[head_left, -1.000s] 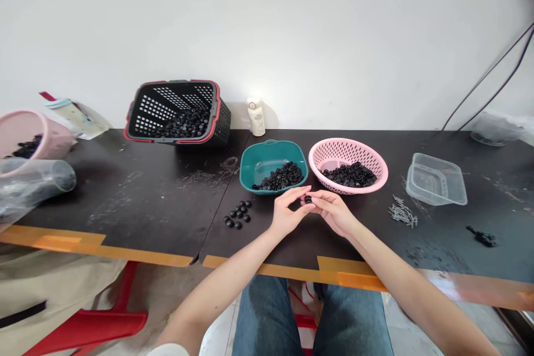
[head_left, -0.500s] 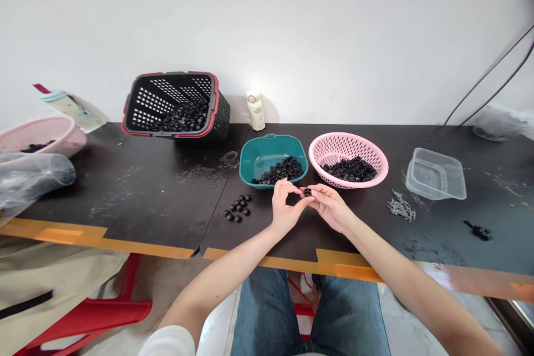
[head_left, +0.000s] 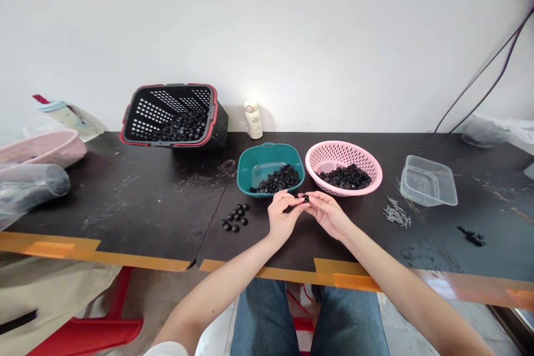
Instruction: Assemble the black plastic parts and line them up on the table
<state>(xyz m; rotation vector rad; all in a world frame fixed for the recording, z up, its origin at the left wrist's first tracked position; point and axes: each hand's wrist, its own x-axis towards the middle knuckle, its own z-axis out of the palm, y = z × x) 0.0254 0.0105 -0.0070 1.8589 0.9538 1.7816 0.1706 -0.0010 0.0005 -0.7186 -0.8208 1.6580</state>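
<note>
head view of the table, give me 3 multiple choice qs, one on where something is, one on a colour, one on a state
1. Where is the clear plastic tub?
A) right of the pink perforated basket
B) inside the teal bowl
C) on the floor

2. What colour is the rim of the black slotted crate?
A) yellow
B) red
C) blue

3. The small black piece is:
A) lying on the table
B) in the teal bowl
C) held at the fingertips

1 A, the tub stands beyond the basket's right side.
2 B, a red band runs round the crate's top.
3 C, it sits where the left hand and right hand meet.
</note>
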